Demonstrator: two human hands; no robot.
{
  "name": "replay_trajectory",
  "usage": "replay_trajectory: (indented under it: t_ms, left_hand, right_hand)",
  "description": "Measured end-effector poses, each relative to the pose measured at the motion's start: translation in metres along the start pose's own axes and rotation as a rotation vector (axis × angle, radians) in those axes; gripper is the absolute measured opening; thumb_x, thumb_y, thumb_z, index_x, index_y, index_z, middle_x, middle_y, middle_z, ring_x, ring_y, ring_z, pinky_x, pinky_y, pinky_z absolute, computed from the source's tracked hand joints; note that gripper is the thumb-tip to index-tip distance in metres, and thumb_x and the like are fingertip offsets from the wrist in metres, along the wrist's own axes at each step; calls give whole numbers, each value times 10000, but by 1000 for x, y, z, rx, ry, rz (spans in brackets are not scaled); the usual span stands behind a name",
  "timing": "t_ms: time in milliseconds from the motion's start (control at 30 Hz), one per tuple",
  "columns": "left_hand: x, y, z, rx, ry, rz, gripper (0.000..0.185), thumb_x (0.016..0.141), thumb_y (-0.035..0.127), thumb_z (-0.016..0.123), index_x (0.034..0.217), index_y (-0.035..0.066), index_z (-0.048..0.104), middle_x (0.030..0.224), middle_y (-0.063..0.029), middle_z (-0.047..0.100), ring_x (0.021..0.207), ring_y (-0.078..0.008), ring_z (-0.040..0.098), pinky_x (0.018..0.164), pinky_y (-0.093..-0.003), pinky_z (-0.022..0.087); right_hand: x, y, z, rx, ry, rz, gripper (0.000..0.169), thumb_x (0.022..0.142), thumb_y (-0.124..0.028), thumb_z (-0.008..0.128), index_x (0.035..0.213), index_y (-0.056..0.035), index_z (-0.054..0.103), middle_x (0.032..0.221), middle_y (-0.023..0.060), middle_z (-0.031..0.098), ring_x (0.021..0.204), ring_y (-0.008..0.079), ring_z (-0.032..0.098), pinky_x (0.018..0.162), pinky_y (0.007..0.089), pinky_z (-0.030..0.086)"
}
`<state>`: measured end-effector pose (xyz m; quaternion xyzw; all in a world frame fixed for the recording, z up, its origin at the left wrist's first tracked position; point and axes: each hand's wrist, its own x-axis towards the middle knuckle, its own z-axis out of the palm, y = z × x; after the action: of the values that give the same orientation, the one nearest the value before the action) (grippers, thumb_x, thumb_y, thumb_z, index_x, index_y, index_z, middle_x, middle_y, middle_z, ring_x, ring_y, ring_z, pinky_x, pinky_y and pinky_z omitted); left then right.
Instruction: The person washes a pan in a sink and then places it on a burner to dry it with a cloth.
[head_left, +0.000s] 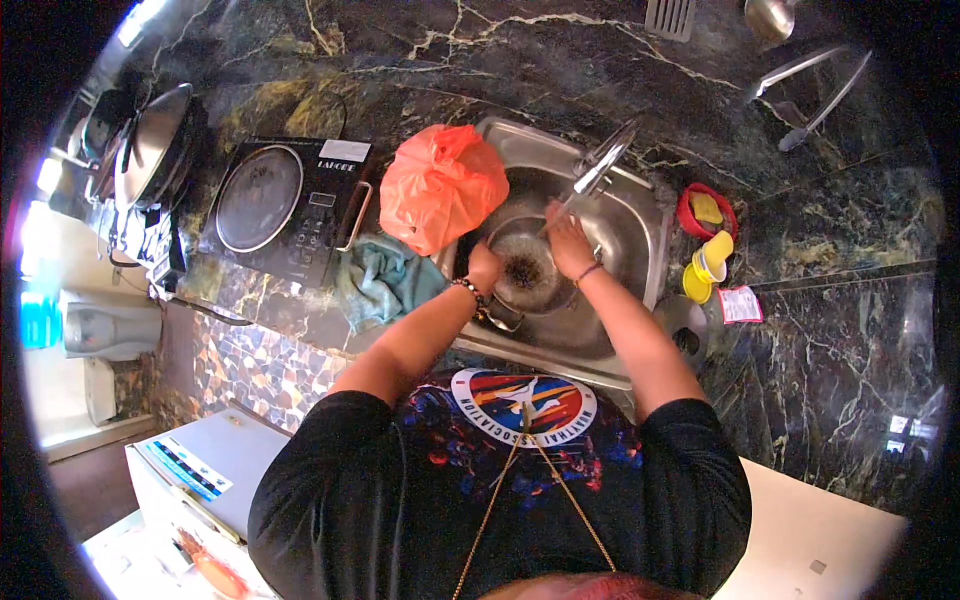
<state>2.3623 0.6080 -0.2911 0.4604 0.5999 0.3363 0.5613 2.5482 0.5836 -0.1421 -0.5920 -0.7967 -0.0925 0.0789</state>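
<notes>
A round metal bowl (531, 298) rests in the stainless steel sink (611, 330), with a dark patch of small bits in the middle of its base. At the bowl's left rim, my left hand (486, 268) is curled against the edge; its fingertips are hidden. My right hand (570, 246) is beside the bowl's right rim, below the chrome faucet (600, 169). Its fingers stretch up towards the spout, blurred, with no object seen in them. A shiny metal piece (504, 321) shows at the bowl's near left edge, too unclear to name.
Left of the sink are an orange plastic bag (442, 187), a teal cloth (390, 281) and an induction cooktop (289, 206). On the right stand a red bowl with a sponge (705, 210), a yellow tub (711, 259) and a small packet (740, 304). Tongs (832, 105) lie farther back.
</notes>
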Motion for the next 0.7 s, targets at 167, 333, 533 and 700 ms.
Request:
replay_trajectory:
  t_ms: [167,333,533,700]
  left_hand:
    - [-14,40,-15,785,-59,400,200,765,71,545,936,-23,592,887,-229,615,828,-365,606,738,-425,487]
    - [-3,83,-1,928,-187,502,208,862,142,472,922,-8,603,950,-222,614,863,-365,608,769,-444,488]
    - [-1,83,19,709,-247,279,293,866,221,518,1012,-32,548,986,-243,605,921,-387,590,797,-459,474]
    - [-5,51,20,543,-133,119,462,838,220,550,1149,-85,395,972,-282,594,934,-408,578,800,-456,469]
  right_hand:
    - [-66,7,6,557,-343,617,562,801,6,473,1322,37,265,1152,292,507,1034,426,519,871,461,426]
    - [-60,39,20,487,-477,551,539,829,-73,483,1325,-13,278,1002,294,569,925,434,562,796,483,442]
    - [0,43,23,397,-503,244,301,833,-174,506,1105,-44,520,946,228,602,888,393,571,767,460,451]
    - [54,0,30,209,-565,39,409,822,-411,549,954,-29,612,955,205,626,914,378,589,767,449,459]
